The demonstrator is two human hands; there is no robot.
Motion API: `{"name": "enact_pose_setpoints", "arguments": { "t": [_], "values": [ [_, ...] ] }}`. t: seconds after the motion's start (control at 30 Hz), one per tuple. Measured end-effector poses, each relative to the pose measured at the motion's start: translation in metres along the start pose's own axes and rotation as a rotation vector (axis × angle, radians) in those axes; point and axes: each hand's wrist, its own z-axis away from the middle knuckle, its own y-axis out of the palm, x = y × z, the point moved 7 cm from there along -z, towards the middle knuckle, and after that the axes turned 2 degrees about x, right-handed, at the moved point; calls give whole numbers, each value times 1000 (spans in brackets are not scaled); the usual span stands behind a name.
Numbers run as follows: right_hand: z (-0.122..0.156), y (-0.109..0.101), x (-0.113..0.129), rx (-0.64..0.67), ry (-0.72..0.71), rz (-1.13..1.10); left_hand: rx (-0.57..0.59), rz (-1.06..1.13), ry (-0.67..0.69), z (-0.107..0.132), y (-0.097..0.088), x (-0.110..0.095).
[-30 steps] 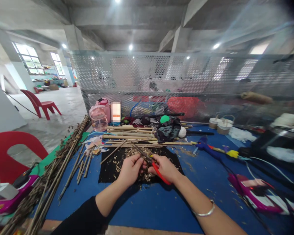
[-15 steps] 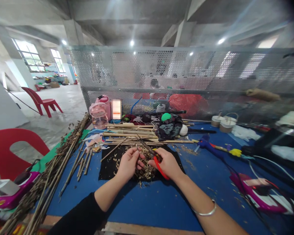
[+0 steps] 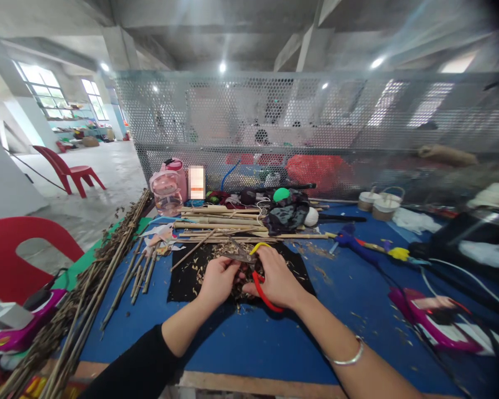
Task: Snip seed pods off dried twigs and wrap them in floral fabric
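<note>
The ceiling (image 3: 220,22) is of grey concrete with thick beams, and several white lamps (image 3: 222,67) shine below it. In the upper left of the frame, two paned windows (image 3: 44,91) are bright. Shelves (image 3: 69,123) with mixed goods stand beneath. On the pale, shiny floor (image 3: 120,158) is a red plastic chair (image 3: 77,170); another red chair (image 3: 33,228) is nearer. Behind the blue worktop (image 3: 241,349) rises a perforated screen (image 3: 233,111).

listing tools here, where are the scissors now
In the middle of the head view, the right hand holds the scissors over the black cloth, blades by the left hand.
</note>
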Motion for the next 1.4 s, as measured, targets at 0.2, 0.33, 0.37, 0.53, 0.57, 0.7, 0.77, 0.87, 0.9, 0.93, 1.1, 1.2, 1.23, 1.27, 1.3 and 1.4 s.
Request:
{"name": "enact_pose_setpoints", "arguments": {
  "t": [0.2,0.33,0.37,0.53,0.57,0.7,0.77,0.87,0.9,0.93,1.1,1.2,1.23,1.27,1.3,1.4],
  "values": [
    [-1,2,1,-23,15,53,-28,-106,33,1,-1,-2],
    [-1,5,-3,30,71,48,-55,-191,84,2,-5,-5],
    [-1,6,-5,45,90,43,-61,-191,89,2,-6,-5],
    [-2,7,-11,73,107,26,-64,-156,86,0,-7,-1],
    [-3,7,-12,80,103,28,-63,-143,85,0,-6,-1],
    [-3,8,-18,116,104,37,-37,-101,101,0,-2,0],
    [-3,8,-21,138,114,28,-20,-111,112,0,-1,-1],
    [-4,7,-20,140,109,27,7,-185,154,1,1,-6],
    [-4,6,-18,122,95,39,13,-229,172,2,1,-8],
    [-5,4,-15,94,75,56,16,-274,195,3,2,-10],
    [-6,1,-1,10,3,68,20,-392,310,8,3,-19],
    [-5,4,-4,38,50,45,6,-410,297,8,2,-20],
    [-4,4,-6,48,67,43,0,-418,289,8,1,-20],
    [-4,5,-9,55,82,43,-6,-429,284,8,0,-19],
    [-3,5,-11,58,92,44,-10,-444,282,8,0,-19],
    [-3,6,-16,58,102,60,-9,-489,291,7,-2,-19]
  ]
}}
